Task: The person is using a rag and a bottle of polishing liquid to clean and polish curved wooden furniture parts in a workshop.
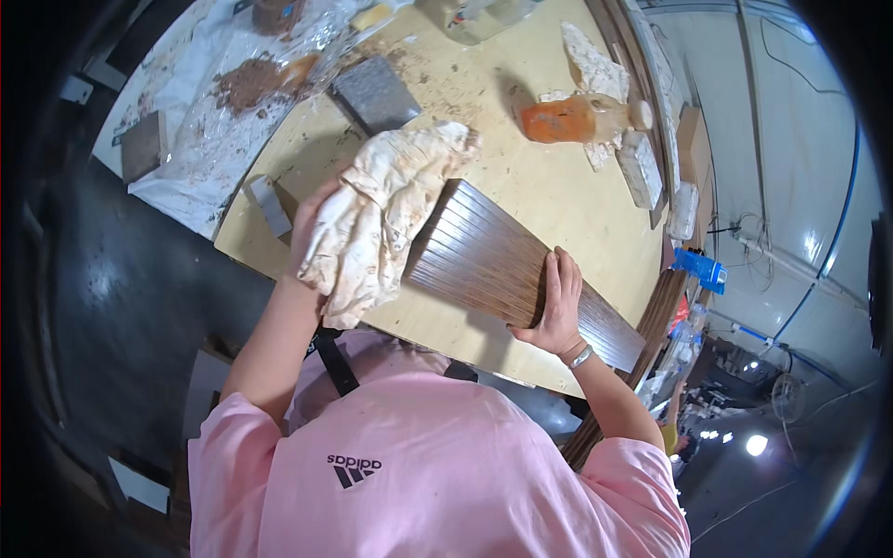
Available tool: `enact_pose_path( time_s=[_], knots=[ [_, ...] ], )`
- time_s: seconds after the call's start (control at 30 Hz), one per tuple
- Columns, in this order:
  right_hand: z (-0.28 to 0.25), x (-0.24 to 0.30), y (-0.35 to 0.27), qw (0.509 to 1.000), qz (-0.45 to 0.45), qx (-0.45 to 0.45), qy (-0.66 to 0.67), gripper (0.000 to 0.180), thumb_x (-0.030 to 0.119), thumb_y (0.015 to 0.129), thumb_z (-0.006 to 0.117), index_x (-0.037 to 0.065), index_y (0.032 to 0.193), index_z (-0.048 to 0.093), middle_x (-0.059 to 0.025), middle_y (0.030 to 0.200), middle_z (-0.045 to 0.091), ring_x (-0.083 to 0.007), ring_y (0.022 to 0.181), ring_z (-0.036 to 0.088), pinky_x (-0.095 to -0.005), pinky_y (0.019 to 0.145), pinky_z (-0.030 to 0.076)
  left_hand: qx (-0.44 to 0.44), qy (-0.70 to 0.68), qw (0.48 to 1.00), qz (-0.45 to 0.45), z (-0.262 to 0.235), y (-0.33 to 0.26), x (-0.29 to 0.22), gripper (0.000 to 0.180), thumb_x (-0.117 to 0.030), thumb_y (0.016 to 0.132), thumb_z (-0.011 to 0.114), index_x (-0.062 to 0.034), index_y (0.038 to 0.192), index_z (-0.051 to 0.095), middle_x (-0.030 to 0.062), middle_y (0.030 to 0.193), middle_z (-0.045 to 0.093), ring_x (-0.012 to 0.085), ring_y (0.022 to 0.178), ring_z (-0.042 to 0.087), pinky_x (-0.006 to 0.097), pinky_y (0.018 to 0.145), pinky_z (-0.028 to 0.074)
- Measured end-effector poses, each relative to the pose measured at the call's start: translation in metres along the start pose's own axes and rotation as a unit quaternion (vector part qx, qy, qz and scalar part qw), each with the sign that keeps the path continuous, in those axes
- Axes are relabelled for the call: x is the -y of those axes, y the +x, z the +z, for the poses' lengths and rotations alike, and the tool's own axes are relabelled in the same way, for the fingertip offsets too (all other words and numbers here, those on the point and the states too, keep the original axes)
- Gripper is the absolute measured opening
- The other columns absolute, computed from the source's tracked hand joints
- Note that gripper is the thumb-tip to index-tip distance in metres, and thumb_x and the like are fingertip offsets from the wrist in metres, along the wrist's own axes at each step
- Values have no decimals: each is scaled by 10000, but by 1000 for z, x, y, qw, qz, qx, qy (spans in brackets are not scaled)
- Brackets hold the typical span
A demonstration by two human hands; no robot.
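Observation:
A crumpled, stained cream cloth (386, 200) is bunched in my left hand (305, 232), whose fingers are mostly hidden behind it. The cloth hangs at the left end of a long brown board with fine parallel grooves (484, 249); I cannot tell whether they touch. My right hand (555, 312) is closed round the board toward its right part, fingers over the far edge and thumb at the near edge. The board is held tilted above the near side of the pale tabletop (521, 186).
A grey block (375, 95) lies beyond the cloth. At the far right, a bottle of orange liquid (567, 121) lies on its side near crumpled white scraps (593, 63). Brown powder (251, 84) sits on plastic sheeting at the far left. A small block (270, 206) is beside my left hand.

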State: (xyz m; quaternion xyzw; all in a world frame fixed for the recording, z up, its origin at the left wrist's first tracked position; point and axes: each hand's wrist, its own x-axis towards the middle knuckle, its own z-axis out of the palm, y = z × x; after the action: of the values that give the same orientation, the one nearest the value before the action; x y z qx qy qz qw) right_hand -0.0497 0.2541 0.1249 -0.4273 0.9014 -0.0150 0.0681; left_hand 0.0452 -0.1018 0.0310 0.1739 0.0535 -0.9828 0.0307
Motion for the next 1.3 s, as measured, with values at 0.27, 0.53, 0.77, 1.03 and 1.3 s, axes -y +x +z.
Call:
enact_pose_path(
  time_s=[0.27, 0.53, 0.77, 1.03, 1.3],
  knots=[
    [-19, -22, 70, 963, 116, -99, 220, 1027, 298, 665, 861, -4, 1480, 313, -275, 1506, 297, -419, 1398, 310, -461, 1149, 294, 9, 191, 981, 29, 56, -9, 24, 386, -41, 908, 568, 22, 1288, 563, 145, 1184, 669, 248, 1024, 686, 359, 913, 559],
    [14, -94, 218, 785, 154, -250, 546, 766, 154, 681, 861, -12, 1313, 461, -151, 1323, 546, -261, 1214, 535, -366, 1033, 436, 28, 214, 976, 33, 54, -6, 51, 421, -27, 926, 540, 15, 1345, 522, 151, 1258, 636, 238, 1101, 658, 367, 970, 527],
    [-58, -34, 210, 893, 37, -171, 414, 674, 80, 573, 814, 32, 1182, 530, -146, 1088, 653, -256, 1011, 646, -367, 897, 519, 19, 216, 971, 101, 47, -18, 40, 492, -5, 927, 490, 10, 1417, 442, 173, 1346, 570, 264, 1166, 620, 371, 988, 510],
    [-86, 35, 194, 979, -156, -134, -4, 516, 41, 588, 706, 135, 1092, 644, -17, 1012, 663, -249, 922, 573, -360, 842, 409, 77, 219, 968, 100, 53, -19, 38, 541, 10, 916, 476, 10, 1449, 386, 155, 1359, 555, 266, 1180, 604, 373, 1027, 477],
    [-106, 44, 197, 969, -158, -163, -97, 393, 6, 606, 640, 138, 976, 655, -7, 882, 632, -252, 824, 550, -359, 772, 402, 89, 218, 965, 114, 43, -17, 33, 528, 0, 925, 483, 8, 1445, 393, 138, 1372, 545, 232, 1214, 575, 355, 1049, 445]
  ],
)
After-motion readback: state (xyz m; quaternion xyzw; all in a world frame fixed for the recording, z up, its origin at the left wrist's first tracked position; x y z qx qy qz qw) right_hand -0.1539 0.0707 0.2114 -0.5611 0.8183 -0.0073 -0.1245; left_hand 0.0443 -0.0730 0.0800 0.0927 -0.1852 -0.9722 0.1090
